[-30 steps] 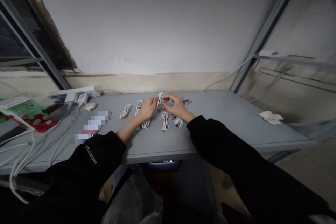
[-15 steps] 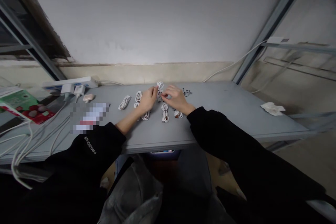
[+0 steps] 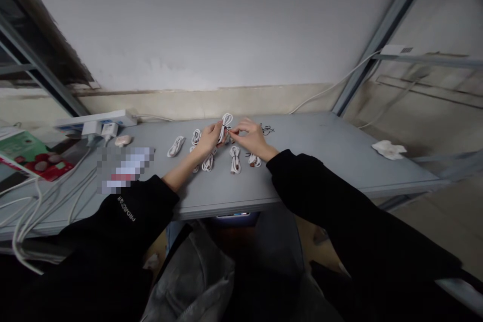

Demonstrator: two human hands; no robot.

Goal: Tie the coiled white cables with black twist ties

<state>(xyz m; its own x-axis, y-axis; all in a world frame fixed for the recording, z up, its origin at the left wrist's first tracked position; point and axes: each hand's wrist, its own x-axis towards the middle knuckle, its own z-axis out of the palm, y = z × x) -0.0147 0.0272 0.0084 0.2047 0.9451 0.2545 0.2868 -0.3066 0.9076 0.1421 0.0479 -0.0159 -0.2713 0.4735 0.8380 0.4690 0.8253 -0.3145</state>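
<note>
A coiled white cable (image 3: pixel 227 119) is held upright between the closed fingers of my left hand (image 3: pixel 210 138). Around its middle runs a thin black twist tie (image 3: pixel 225 127). My right hand (image 3: pixel 250 136) pinches the tie's end just to the right of the coil. Below the hands lie other coiled cables, among them a tied coil (image 3: pixel 235 160) and another tied coil (image 3: pixel 254 160). Several more bundles, such as a white cable coil (image 3: pixel 175 146), rest near my left hand, some partly hidden by it. Loose black ties (image 3: pixel 267 130) lie beyond my right hand.
On the grey table (image 3: pixel 317 161), a power strip (image 3: pixel 124 117) with plugged-in chargers stands at the back left. Nearby are a small pinkish case (image 3: pixel 123 141), a green and red box (image 3: pixel 33 156) and trailing white cords (image 3: pixel 28 224). A crumpled tissue (image 3: pixel 388 150) lies at the right.
The held cable has turned and come slightly toward the left hand, so more of its coil and the black tie show. My right hand stays at the tie. The whole view has shifted slightly.
</note>
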